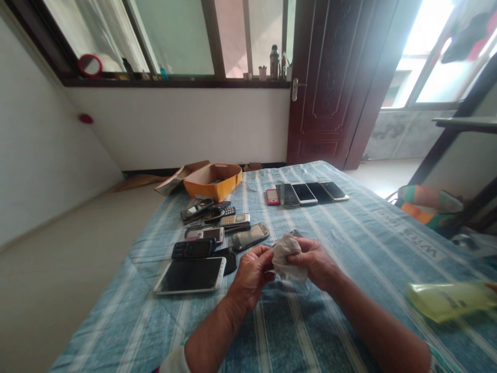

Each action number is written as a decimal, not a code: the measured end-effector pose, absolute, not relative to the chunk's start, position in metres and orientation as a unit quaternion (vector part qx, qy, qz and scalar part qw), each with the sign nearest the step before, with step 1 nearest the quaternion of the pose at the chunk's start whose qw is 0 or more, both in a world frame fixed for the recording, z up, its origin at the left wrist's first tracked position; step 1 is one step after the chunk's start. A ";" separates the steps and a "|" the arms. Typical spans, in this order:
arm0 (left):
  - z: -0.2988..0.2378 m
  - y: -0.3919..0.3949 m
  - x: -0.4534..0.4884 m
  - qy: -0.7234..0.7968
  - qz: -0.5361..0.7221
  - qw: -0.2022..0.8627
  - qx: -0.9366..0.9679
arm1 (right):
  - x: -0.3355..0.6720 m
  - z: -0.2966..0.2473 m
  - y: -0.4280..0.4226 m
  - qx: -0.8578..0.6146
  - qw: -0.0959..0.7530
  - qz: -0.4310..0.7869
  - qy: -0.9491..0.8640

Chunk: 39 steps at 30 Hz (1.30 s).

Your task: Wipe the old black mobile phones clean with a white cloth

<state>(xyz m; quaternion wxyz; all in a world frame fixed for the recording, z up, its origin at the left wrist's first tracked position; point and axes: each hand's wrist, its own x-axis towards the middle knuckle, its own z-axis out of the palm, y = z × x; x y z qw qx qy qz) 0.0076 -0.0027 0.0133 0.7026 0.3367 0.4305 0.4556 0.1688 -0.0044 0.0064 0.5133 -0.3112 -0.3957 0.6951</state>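
Your bare left forearm (217,329) and right forearm (378,313) reach forward, slanting inward. Left hand (251,274): fingers curled, thumb and forefinger drawn together. Your right hand (316,261): fingers bent in a grip, thumb pointing inward. Hands near each other, roughly level.

light: right window (442,77), blown out | glare: hazy | shadows: soft | edges: stretched, blurred

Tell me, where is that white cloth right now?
In the head camera's view, the white cloth is slightly right of centre, below mid-picture. The right hand grips it above the striped sheet, with the left hand close beside it.
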 end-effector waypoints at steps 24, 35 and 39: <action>0.009 -0.014 0.018 0.482 0.496 0.469 0.550 | 0.168 0.002 -0.002 -0.394 0.535 0.585 -0.465; 0.004 -0.009 0.013 0.473 0.456 0.494 0.570 | 0.167 0.003 -0.004 -0.405 0.517 0.550 -0.516; 0.000 -0.008 0.013 0.467 0.420 0.492 0.603 | 0.166 0.002 -0.003 -0.406 0.539 0.560 -0.480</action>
